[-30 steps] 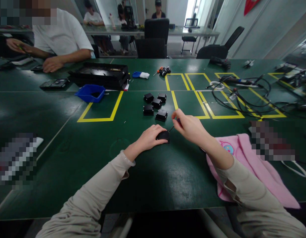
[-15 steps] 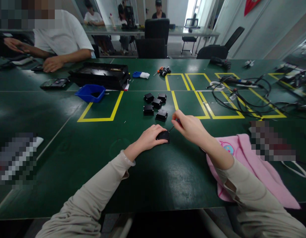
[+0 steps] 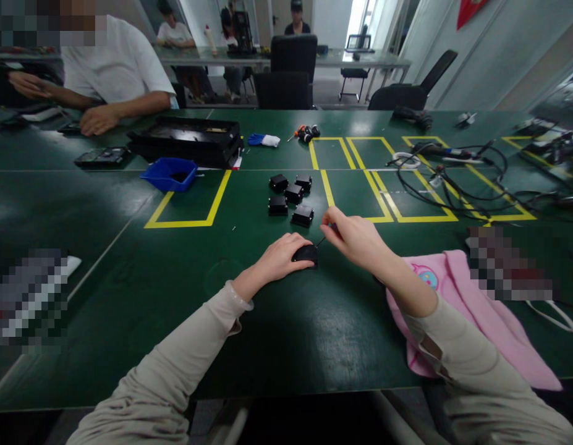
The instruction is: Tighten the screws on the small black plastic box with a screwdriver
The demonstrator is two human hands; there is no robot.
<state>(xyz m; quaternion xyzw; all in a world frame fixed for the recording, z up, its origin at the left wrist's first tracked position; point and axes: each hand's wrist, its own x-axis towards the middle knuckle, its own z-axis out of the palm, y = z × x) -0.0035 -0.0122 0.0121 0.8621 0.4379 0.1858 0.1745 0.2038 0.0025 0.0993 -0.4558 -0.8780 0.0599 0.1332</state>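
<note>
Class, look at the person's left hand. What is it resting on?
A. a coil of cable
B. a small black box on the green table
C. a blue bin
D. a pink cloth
B: the left hand presses down on a small black box on the green table, while the right hand holds a thin tool to it.

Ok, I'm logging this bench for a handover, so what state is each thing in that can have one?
left hand: flat on the small black part, pressing it to the table
small black part: on the table, under the fingers
right hand: pinching a thin tool, tip at the part
thin tool: tilted, gripped
five black boxes: loose cluster, untouched
blue bin: open, upright
pink cloth: crumpled under the right forearm
</note>
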